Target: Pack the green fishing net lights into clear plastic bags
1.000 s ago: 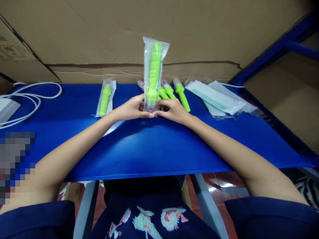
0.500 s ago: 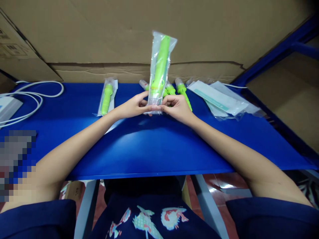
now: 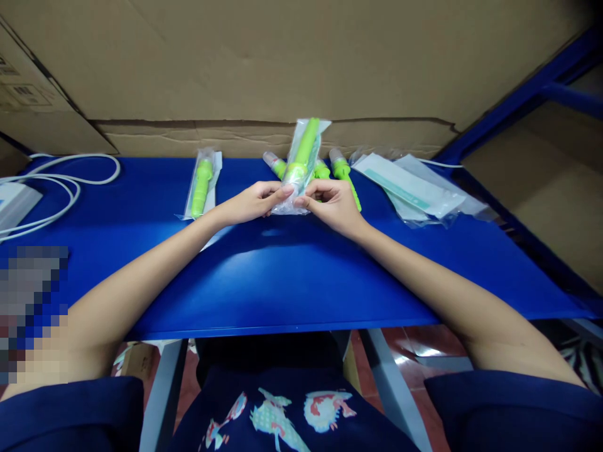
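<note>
Nearest, two bare forearms reach out over the blue bench (image 3: 282, 282) and converge at its middle, with the wrists low and close over the surface. The left hand (image 3: 249, 202) and the right hand (image 3: 330, 201) meet almost fingertip to fingertip, palms turned in toward each other. Each grip is closed in a pinch, thumb against forefinger, on the near end of the bagged green piece (image 3: 301, 160).

The piece sits just beyond the fingertips and between the two hands. Both hold the same end, so neither hand is clearly the nearer. Its long axis runs away from the person, tilted upward and leaning a little to the right. The far end is raised off the bench.

Beyond the hands, loose green pieces (image 3: 343, 171) lie side by side, partly hidden behind the bag and the right hand. To their left, well apart from the left hand, a second bagged piece (image 3: 201, 181) lies flat with its length running near to far. To the right is a pile of flat clear packets (image 3: 409, 185). At the far left a white cable (image 3: 70, 182) loops across the bench. A cardboard wall (image 3: 301, 63) closes the far edge.
</note>
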The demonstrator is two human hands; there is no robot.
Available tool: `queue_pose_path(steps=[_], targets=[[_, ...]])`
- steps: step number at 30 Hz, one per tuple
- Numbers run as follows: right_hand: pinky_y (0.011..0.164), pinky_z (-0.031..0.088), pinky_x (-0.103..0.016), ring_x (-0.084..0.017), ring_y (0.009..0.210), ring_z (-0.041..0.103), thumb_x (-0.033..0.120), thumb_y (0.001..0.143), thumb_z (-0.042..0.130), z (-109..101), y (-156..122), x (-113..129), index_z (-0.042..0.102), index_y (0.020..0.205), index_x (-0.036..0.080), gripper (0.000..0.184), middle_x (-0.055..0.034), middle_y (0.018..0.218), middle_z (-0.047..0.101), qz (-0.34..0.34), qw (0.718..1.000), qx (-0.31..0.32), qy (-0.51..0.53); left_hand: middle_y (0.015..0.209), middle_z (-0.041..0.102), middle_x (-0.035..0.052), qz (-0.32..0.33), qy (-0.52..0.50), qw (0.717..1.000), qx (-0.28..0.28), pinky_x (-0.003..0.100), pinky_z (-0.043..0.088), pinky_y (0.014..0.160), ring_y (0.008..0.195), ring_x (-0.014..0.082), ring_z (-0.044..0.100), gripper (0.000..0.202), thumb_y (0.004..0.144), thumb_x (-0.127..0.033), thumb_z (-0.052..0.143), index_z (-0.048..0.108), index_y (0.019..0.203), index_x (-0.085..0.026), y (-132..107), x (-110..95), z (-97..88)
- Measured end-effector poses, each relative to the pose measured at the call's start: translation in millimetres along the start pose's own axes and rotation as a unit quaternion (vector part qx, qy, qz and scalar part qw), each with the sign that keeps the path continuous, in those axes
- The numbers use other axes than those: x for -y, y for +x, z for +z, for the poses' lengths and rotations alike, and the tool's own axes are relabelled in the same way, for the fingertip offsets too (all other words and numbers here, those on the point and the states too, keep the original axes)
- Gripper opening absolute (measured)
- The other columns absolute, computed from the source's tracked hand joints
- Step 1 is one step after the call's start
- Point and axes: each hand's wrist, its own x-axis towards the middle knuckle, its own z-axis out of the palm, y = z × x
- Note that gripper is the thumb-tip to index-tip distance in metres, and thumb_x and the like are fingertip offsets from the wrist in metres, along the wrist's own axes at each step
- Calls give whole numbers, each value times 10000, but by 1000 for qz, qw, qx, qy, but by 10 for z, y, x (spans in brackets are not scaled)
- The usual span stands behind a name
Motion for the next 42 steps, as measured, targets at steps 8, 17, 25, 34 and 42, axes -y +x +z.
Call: queue_pose_path(steps=[8, 17, 25, 34, 42], targets=[[509, 280, -258, -83, 536, 380, 847, 684, 828, 8, 1, 32, 594, 655, 192, 696, 16, 593, 512, 19, 999, -9, 29, 670, 454, -36, 11, -48, 999, -18, 222, 403, 541, 583, 88, 443, 718, 833, -892, 629, 539, 764, -183, 32, 107, 9], [461, 342, -256, -81, 476, 449, 851, 679, 827, -27, 43, -40, 586, 683, 201, 694, 27, 542, 558, 85, 988, 83, 103, 683, 499, -20, 18, -76, 996, -39, 224, 370, 544, 610, 99, 442, 551, 920, -706, 677, 611, 799, -173, 15, 93, 31], [521, 456, -295, -111, 564, 577, 865, 921, 525, -40, 30, -149, 701, 868, 147, 741, -79, 755, 711, 132, 942, 250, 181, 698, 659, 17, 59, -106, 992, -47, 242, 391, 584, 629, 123, 567, 600, 911, -768, 665, 664, 878, -169, 24, 56, 93], [500, 368, -290, -80, 510, 462, 853, 868, 645, -43, 32, -139, 623, 697, 184, 691, -40, 635, 634, 94, 957, 222, 160, 661, 585, -9, 28, -82, 995, -50, 237, 346, 587, 614, 97, 484, 654, 825, -795, 739, 644, 778, -149, -3, -19, 74], [446, 260, -288, -84, 456, 383, 868, 828, 695, -43, 27, -121, 622, 660, 206, 687, -16, 561, 592, 82, 970, 187, 130, 607, 438, -41, 44, -73, 996, -42, 269, 231, 541, 550, 83, 335, 658, 811, -801, 742, 573, 704, -175, 3, -58, 75]])
